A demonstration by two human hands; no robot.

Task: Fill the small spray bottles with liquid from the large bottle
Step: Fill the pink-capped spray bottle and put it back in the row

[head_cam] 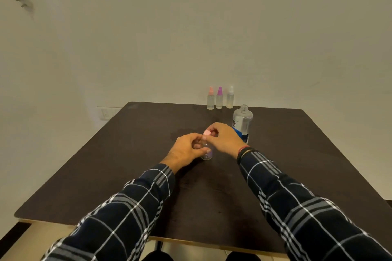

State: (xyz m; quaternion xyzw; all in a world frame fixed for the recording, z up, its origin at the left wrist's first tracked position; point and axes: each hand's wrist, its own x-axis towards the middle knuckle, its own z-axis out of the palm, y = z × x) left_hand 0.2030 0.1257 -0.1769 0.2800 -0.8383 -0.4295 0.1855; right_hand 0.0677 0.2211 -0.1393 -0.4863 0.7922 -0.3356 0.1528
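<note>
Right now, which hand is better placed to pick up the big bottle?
Probably the right hand: the uncapped large bottle stands just behind it, though it must first release the pink cap; the left hand grips the small bottle.

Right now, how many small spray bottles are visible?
4: peach-capped, purple-capped and white-capped along the table's far edge; the pink-capped one held by left hand and right hand.
</note>
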